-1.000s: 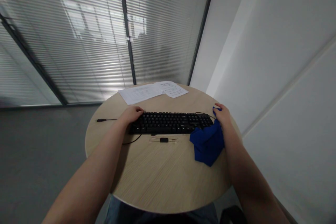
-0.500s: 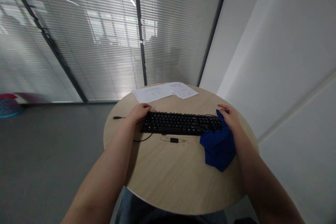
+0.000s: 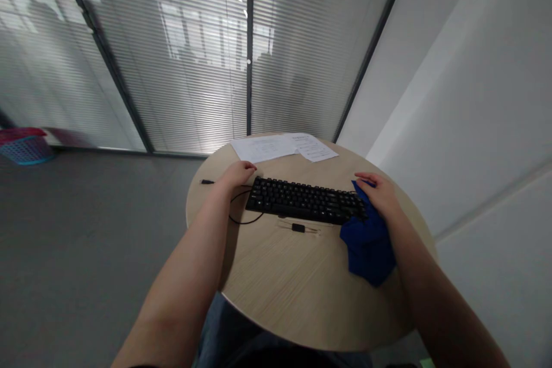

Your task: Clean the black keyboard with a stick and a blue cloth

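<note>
A black keyboard (image 3: pixel 306 200) lies across the round wooden table (image 3: pixel 297 293). Beside its far left corner is my left hand (image 3: pixel 238 175), fingers curled together; whether they pinch anything is hidden. The keyboard's black cable (image 3: pixel 245 222) loops out near that wrist, and its plug (image 3: pixel 207 182) lies to the left. At the right end, my right hand (image 3: pixel 378 191) grips the top of a blue cloth (image 3: pixel 370 250). The cloth drapes over the keyboard's right end and down onto the tabletop. In front of the keyboard lies a small black piece with thin pale ends (image 3: pixel 298 228).
Printed papers (image 3: pixel 276 146) lie at the table's far side. Behind stands a glass partition with blinds (image 3: pixel 194 80), and a white wall (image 3: pixel 487 98) rises close on the right. A red and blue plastic basket (image 3: pixel 26 146) sits on the floor at the far left.
The view has turned left and tilted a little, so the table appears farther right. Both hands keep nearly the same places at the keyboard's ends; the cloth stays in my right hand.
</note>
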Demonstrator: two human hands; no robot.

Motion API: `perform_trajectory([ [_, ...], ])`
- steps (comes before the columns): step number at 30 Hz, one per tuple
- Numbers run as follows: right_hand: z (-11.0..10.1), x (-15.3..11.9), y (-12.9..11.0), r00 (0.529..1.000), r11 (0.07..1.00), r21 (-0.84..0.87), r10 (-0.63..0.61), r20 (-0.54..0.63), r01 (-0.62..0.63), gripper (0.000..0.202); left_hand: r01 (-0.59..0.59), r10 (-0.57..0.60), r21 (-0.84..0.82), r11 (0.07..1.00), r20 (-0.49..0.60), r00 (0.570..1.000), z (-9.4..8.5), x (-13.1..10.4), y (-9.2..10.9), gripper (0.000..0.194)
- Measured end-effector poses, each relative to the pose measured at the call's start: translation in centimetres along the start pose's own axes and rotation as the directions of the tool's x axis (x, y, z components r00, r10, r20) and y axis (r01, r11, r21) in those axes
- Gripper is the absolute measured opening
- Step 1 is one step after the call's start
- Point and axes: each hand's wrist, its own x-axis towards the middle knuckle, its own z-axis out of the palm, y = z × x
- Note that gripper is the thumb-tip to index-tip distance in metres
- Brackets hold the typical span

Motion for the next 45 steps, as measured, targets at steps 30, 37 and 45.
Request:
perform_trajectory([
  [30,24.4,0.4,-12.8,0.764,0.981,0.182,-0.166,0.623,0.065,0.069,0.178,-0.193,-0.269,0.947,-0.03,0.981,2.1,1.7,-2.8,0.03],
  [37,25.5,1.4,-12.9,0.702,0.988,0.128,-0.032,0.711,-0.085,0.072,0.195,-0.213,-0.355,0.914,-0.012,0.977,1.9,1.2,-2.3,0.025],
  [45,26.5,1.5,-13.0,0.726,0.988,0.117,-0.011,0.687,-0.096,0.067,0.234,-0.292,-0.47,0.851,-0.053,0.955,1.7,1.4,-2.3,0.025],
])
